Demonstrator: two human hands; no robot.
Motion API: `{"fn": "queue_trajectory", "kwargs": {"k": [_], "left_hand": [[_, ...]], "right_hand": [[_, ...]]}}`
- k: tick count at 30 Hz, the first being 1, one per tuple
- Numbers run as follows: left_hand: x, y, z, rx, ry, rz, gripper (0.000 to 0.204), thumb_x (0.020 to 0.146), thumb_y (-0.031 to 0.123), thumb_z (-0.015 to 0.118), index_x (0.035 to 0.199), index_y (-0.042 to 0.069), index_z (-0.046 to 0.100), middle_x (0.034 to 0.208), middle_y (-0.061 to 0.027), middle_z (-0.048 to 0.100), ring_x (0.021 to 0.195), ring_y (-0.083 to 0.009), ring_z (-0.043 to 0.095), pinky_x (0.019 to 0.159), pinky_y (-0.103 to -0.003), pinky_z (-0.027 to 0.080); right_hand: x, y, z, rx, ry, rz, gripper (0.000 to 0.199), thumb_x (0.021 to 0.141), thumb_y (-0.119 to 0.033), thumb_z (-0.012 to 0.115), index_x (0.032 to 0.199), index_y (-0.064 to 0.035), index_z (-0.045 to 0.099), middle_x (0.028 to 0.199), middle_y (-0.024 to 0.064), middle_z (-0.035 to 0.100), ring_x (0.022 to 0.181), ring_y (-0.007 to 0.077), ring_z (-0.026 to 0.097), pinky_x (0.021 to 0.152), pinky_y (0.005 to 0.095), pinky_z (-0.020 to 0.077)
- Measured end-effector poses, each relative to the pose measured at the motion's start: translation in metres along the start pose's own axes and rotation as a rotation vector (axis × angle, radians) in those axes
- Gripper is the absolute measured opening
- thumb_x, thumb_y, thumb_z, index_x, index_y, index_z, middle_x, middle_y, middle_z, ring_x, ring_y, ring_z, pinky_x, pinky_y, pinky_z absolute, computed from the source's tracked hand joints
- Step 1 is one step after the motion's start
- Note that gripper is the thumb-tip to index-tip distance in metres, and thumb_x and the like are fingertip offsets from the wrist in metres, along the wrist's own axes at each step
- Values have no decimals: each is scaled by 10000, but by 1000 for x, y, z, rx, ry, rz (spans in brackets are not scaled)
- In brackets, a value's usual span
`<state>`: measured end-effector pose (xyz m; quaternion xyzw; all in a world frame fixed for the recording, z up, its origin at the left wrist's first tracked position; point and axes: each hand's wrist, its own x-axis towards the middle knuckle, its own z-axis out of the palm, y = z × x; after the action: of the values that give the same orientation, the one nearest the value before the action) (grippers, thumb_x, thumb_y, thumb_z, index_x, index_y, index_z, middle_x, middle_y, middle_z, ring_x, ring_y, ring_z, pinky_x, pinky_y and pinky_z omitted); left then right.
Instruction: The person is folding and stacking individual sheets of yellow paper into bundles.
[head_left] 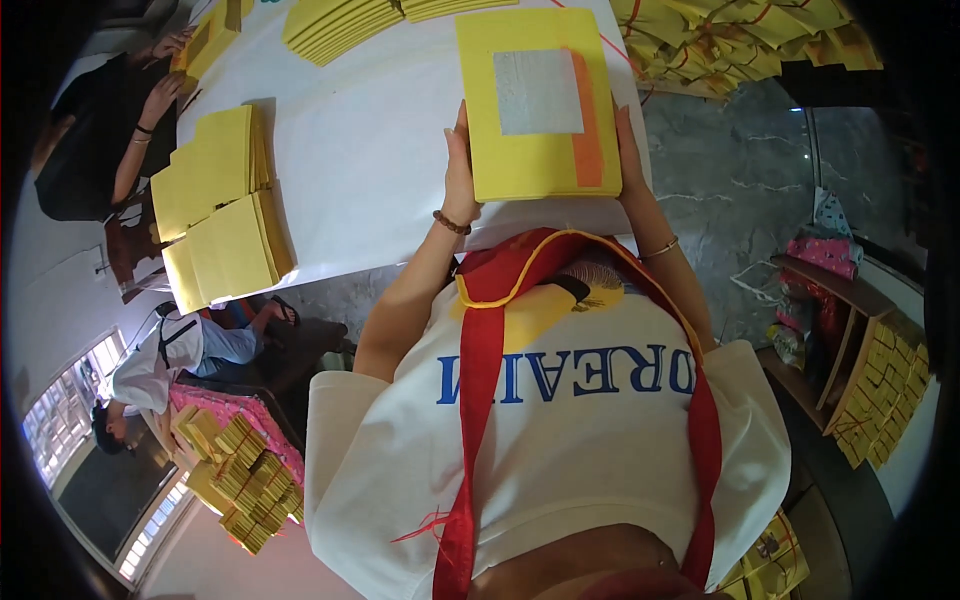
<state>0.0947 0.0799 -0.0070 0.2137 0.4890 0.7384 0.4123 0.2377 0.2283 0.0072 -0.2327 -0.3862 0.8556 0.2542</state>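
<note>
Left hand [460,175], right hand [628,150] around square yellow paper stack [535,150]

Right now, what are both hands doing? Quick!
Left hand: closed on the left edge of the yellow paper stack.
Right hand: holding the stack's right edge; its fingers are hidden behind the paper.

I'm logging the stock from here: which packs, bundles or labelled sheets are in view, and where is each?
Yellow paper stack: held at both sides by the left hand and right hand; silver square and orange strip on the top sheet.
Plain yellow stacks: left on the white table.
Fanned yellow stacks: table's far edge.
Tied yellow bundles: upper right.
Small bundles: lower left.
</note>
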Motion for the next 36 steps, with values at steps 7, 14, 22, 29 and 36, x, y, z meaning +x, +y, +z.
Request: {"fn": "queue_trajectory", "kwargs": {"k": [7, 14, 22, 29, 36], "left_hand": [[-2, 10, 8, 37, 34, 20, 708, 937, 554, 180, 1444, 78, 47, 1485, -85, 166, 1335, -215, 235, 1072, -339, 248], [-3, 34, 15, 83, -85, 29, 781, 912, 602, 189, 1438, 54, 7, 1505, -98, 79, 1368, -218, 150, 1097, -336, 172], [-3, 30, 16, 33, -84, 21, 763, 921, 589, 160, 1436, 57, -23, 1502, -104, 88, 1371, -210, 132, 1094, -326, 179], [-1, 19, 6, 27, -92, 25, 741, 925, 583, 167, 1431, 47, 92, 1486, -125, 134, 1355, -217, 178, 1091, -340, 190], [-2, 25, 8, 160, -30, 128, 654, 934, 491, 360, 1402, 53, 230, 1452, -153, 212, 1343, -244, 195, 1083, -368, 193]], "right_hand": [[2, 0, -7, -129, -20, -118, 609, 973, -404, 296, 1444, -88, 75, 1492, 90, 120, 1351, 206, 187, 1088, 323, 214], [-2, -6, -3, -203, -41, -172, 600, 982, -391, 268, 1444, -86, 37, 1502, 74, 96, 1360, 194, 171, 1097, 317, 200], [-2, -5, 0, -187, -42, -144, 595, 975, -333, 311, 1444, -75, 51, 1491, 74, 133, 1348, 192, 202, 1080, 314, 228], [-2, -10, 1, -203, -27, -84, 766, 795, -87, 483, 1445, -72, 78, 1481, 87, 162, 1344, 209, 218, 1065, 318, 250], [0, -4, -14, -315, -37, -116, 789, 779, -82, 494, 1446, -75, 73, 1480, 97, 160, 1337, 228, 233, 1066, 318, 244]]}}
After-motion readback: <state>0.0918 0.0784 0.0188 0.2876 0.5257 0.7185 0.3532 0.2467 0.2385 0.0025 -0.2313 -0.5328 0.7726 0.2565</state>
